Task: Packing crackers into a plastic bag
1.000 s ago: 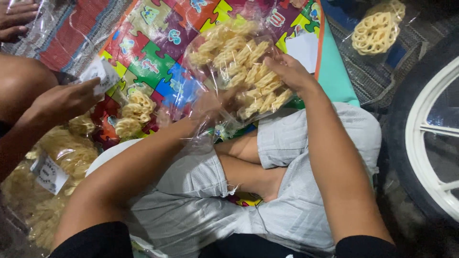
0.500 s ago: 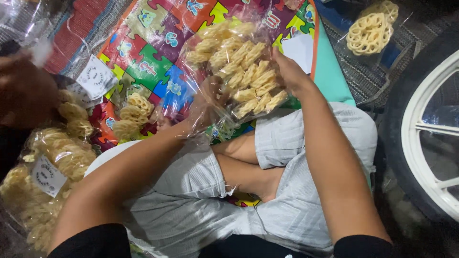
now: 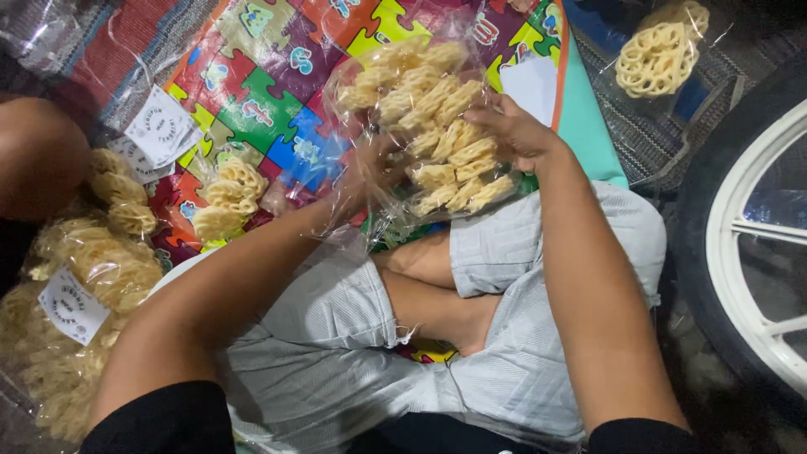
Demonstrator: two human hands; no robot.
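Observation:
A clear plastic bag of pale yellow lattice crackers (image 3: 424, 126) is held over my lap, above a colourful puzzle-pattern mat (image 3: 269, 84). My right hand (image 3: 517, 134) grips the bag's right side, fingers pressed into the crackers. My left hand (image 3: 370, 172) holds the bag's left lower part, partly hidden behind the crinkled plastic. I sit cross-legged in light striped shorts.
Filled cracker bags with white paper labels (image 3: 80, 277) lie at the left. Loose crackers (image 3: 227, 197) sit on the mat. Another person's knee (image 3: 38, 155) is at the left edge. A small cracker bag (image 3: 660, 55) lies top right, a white-rimmed wheel (image 3: 740, 244) at the right.
The other person's hand at the left has pulled back out of sight. The bag in my hands has shifted slightly and the view has drifted a little.

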